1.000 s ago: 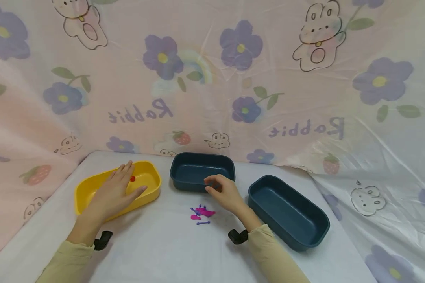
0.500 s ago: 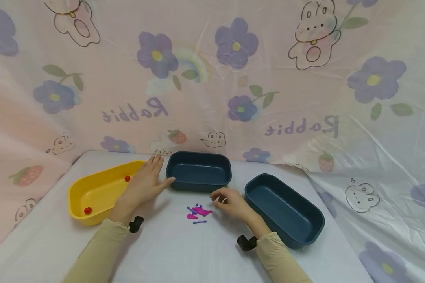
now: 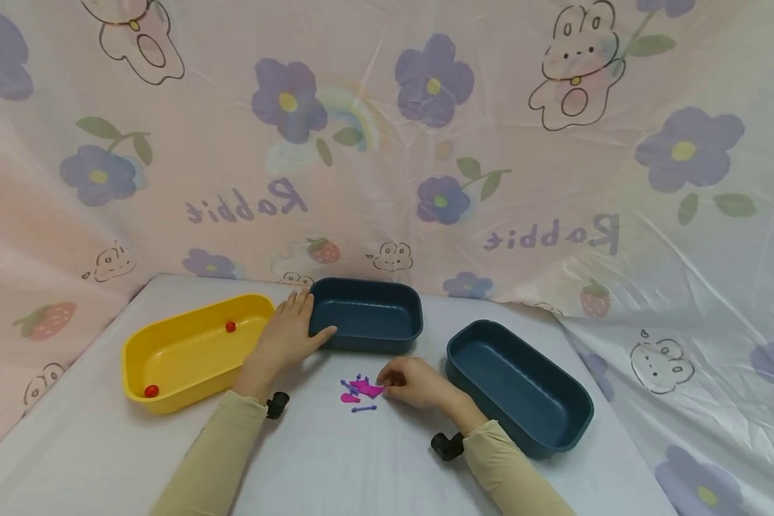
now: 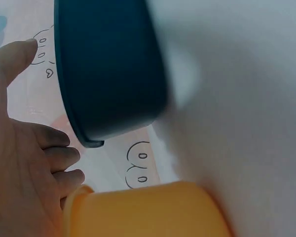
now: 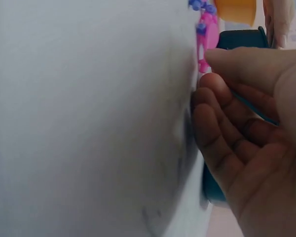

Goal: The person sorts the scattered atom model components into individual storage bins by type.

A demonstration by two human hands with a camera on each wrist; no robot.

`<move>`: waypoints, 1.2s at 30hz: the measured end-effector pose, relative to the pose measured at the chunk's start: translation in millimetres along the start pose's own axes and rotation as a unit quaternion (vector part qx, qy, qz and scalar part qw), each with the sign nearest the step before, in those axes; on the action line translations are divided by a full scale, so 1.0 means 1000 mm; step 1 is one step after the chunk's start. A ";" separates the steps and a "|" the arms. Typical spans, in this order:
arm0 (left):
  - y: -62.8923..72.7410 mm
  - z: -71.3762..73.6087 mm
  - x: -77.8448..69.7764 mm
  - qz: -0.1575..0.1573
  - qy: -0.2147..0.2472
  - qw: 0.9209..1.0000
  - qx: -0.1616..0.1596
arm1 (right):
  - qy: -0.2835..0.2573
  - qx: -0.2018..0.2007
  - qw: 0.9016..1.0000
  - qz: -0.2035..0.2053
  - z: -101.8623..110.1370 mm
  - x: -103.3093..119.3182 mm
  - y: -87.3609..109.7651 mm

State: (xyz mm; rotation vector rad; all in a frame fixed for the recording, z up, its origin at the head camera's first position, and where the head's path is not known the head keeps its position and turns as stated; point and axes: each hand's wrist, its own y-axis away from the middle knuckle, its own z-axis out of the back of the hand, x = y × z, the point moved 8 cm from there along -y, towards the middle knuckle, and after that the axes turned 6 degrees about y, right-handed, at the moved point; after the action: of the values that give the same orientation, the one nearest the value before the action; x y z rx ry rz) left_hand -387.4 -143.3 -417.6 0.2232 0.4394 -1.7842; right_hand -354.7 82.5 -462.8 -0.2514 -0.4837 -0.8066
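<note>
My right hand (image 3: 416, 383) is beside a small pile of plastic pieces on the white-covered table, its fingers bent and its thumb and index tips right at the end of a bright pink piece (image 3: 369, 388). In the right wrist view a gap shows between the thumb (image 5: 227, 59) and index fingertip. Purple rod-like pieces (image 3: 364, 408) and a smaller pink piece (image 3: 350, 398) lie around it. My left hand (image 3: 287, 333), fingers extended, is at the left end of the middle dark blue bin (image 3: 364, 341). The left wrist view shows its palm (image 4: 24, 168) holding nothing.
At the left is a yellow bin (image 3: 187, 387) with two small red pieces, one of them a round red piece (image 3: 151, 391) near its front. A second dark blue bin (image 3: 522, 423) stands at an angle by my right forearm. A printed curtain (image 3: 361, 165) hangs behind the table.
My left hand has moved right, from over the yellow bin to the middle blue bin's end. My right hand has come down from the middle bin's front to the pink pieces.
</note>
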 end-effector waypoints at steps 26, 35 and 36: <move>-0.003 -0.012 0.009 0.015 0.000 0.999 0.030 | 0.038 -0.013 0.999 0.021 0.000 0.001 -0.003; -0.002 -0.012 0.008 0.014 0.004 1.000 0.026 | 0.033 -0.008 0.999 0.007 -0.002 0.000 -0.002; -0.002 -0.012 0.008 0.014 0.003 1.000 0.025 | 0.032 -0.008 0.999 0.006 -0.002 0.000 -0.002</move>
State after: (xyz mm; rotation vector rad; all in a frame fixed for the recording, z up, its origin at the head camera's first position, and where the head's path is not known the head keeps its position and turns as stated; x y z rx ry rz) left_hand -392.2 -145.0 -431.3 0.2699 0.3943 -1.7680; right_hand -355.7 80.8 -464.8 -0.2423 -0.4152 -0.8056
